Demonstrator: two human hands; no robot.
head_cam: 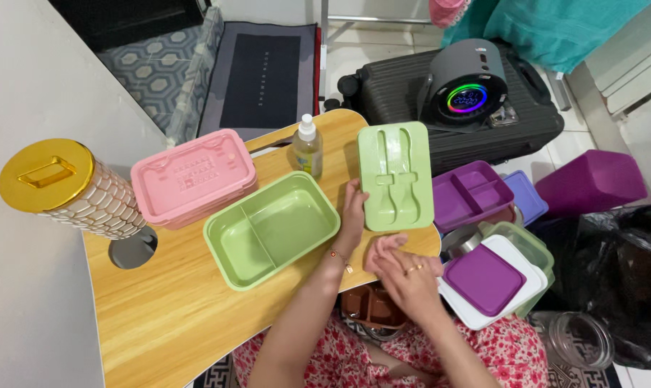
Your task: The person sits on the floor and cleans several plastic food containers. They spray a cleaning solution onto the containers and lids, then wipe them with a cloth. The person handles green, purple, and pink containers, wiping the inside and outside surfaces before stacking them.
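The left hand (353, 213) is resting on the wooden lap table (160, 316), its fingers lying loosely spread between the open green lunch box (271, 230) and the green lid (396, 176). The fingertips are touching the lid's near left edge and gripping nothing. The right hand (404, 269) is hovering at the table's near right edge, just below the lid, with its fingers slightly curled and half open; whether they are touching the table cannot be told.

The green lid is lying flat on the right part of the table, its moulded cutlery slots facing up. The green lunch box is sitting open in the middle of the table, just left of the lid — a divider is splitting it into two compartments. Left of it and farther back, a closed pink lunch box (194, 176) is standing, and a small clear pump bottle (307, 147) is standing upright between the pink box and the lid. A textured canister with a gold lid (70, 187) is sitting at the far left edge.

Off the table to the right, a purple divided container (469, 194) and a white lid with a purple lid on it (487, 284) are lying among other boxes — beyond them a dark suitcase (404, 93) is carrying a round speaker with a glowing ring (465, 90).
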